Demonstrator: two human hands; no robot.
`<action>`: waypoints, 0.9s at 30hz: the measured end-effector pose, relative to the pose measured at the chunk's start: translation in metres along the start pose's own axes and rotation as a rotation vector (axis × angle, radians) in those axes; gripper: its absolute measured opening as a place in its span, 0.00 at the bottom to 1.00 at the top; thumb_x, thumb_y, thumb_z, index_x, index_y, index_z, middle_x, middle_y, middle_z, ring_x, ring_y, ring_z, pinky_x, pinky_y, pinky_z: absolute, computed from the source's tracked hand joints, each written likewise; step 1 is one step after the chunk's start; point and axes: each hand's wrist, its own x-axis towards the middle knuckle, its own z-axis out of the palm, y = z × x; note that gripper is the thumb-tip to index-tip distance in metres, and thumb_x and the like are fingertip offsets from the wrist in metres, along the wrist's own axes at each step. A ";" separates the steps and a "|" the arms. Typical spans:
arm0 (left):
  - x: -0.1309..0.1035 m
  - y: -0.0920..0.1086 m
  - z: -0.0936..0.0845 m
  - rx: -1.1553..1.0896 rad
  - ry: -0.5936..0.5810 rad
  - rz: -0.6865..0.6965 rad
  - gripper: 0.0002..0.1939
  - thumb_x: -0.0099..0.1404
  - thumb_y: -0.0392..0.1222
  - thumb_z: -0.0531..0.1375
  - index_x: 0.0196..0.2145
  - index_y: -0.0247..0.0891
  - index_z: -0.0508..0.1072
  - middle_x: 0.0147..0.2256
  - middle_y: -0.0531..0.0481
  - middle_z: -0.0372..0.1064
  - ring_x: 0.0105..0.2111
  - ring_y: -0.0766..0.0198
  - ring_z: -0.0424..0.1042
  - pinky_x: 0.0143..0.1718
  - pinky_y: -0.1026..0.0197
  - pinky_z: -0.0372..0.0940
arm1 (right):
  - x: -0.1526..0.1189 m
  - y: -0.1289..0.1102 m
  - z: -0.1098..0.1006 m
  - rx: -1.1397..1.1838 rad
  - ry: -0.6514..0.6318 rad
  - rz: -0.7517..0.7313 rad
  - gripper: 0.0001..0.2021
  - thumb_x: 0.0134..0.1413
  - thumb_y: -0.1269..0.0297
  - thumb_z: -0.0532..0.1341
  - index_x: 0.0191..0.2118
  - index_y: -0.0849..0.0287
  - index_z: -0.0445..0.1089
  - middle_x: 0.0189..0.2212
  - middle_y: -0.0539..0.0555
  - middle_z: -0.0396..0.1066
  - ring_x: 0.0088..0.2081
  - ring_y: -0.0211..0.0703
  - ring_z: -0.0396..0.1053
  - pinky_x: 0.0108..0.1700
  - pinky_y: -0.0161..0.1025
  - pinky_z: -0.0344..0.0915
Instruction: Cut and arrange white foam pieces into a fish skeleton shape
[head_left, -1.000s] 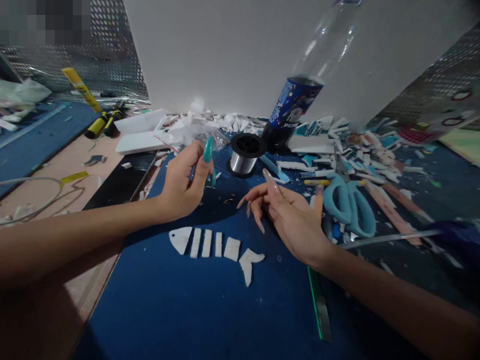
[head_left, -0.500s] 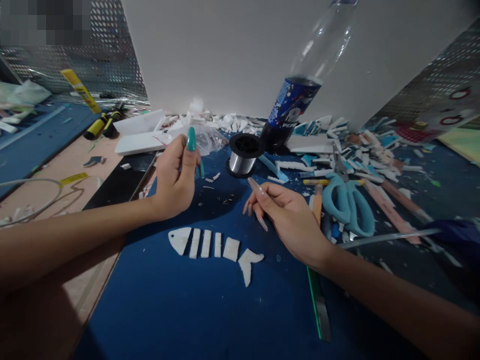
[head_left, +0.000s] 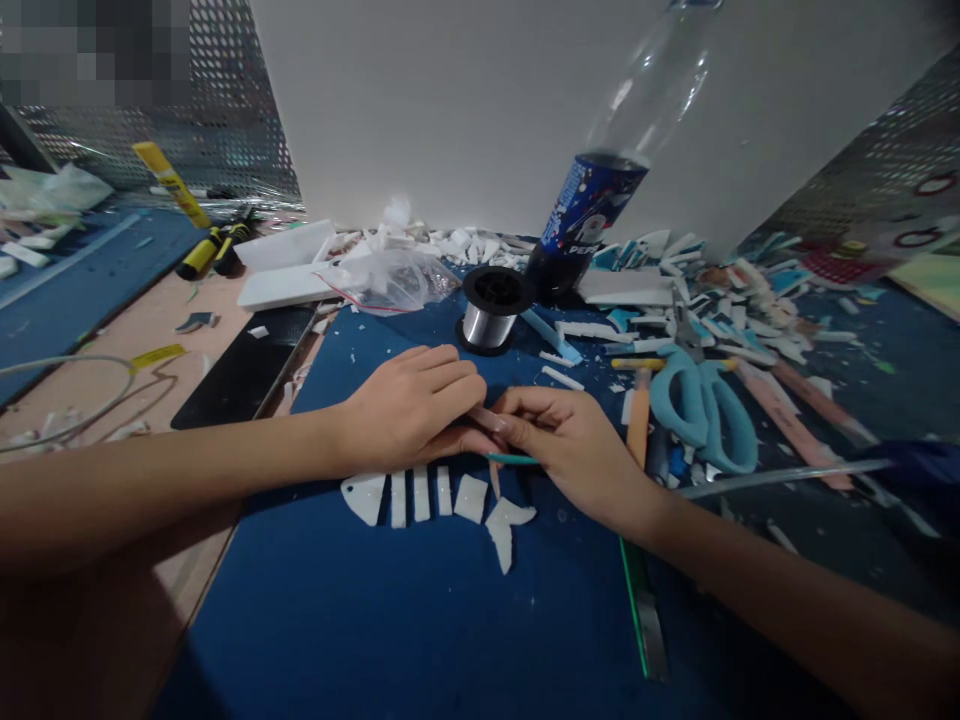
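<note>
My left hand [head_left: 420, 405] and my right hand [head_left: 577, 445] meet above the blue mat, fingers closed and fingertips pressed together. A long teal nail on my left thumb points toward my right palm. Anything pinched between the fingers is hidden or too fine to see. Just below them lie white cut pieces in a fish shape: a head piece [head_left: 364, 498] with a small hole, several strips and blocks, and a forked tail piece [head_left: 506, 525]. Behind the hands stands a black spool [head_left: 491, 325] wound with clear, shiny line.
A Pepsi bottle [head_left: 592, 205] stands behind the spool. At right are light-blue scissors [head_left: 705, 415], a green-edged cutter [head_left: 643, 610] and heaps of white and blue scraps [head_left: 675, 260]. A clear plastic bag [head_left: 397, 280], a black phone-like slab [head_left: 244, 375] and yellow-black pliers [head_left: 202, 255] lie left.
My left hand has come down and to the right from its raised position, and its fingers now meet those of my right hand. The fish pieces keep their arrangement.
</note>
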 end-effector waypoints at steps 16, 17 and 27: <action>-0.007 -0.010 0.002 -0.355 -0.058 -0.022 0.20 0.75 0.45 0.42 0.33 0.35 0.68 0.21 0.50 0.68 0.20 0.68 0.67 0.22 0.67 0.61 | -0.001 0.005 -0.001 0.142 0.043 0.023 0.16 0.56 0.54 0.62 0.23 0.59 0.67 0.16 0.46 0.67 0.17 0.31 0.64 0.22 0.32 0.63; -0.008 -0.010 0.003 -0.299 -0.052 -0.021 0.21 0.75 0.45 0.41 0.32 0.35 0.67 0.19 0.51 0.67 0.18 0.67 0.66 0.21 0.66 0.60 | -0.001 0.004 -0.001 0.140 0.051 0.030 0.17 0.57 0.54 0.62 0.23 0.59 0.66 0.16 0.45 0.66 0.17 0.31 0.64 0.22 0.32 0.62; -0.006 -0.002 0.003 -0.008 -0.001 -0.074 0.20 0.71 0.56 0.48 0.36 0.36 0.68 0.18 0.54 0.69 0.17 0.69 0.67 0.21 0.68 0.62 | -0.003 0.002 0.002 0.084 0.075 0.013 0.20 0.56 0.50 0.61 0.21 0.58 0.63 0.17 0.44 0.61 0.16 0.29 0.59 0.18 0.30 0.57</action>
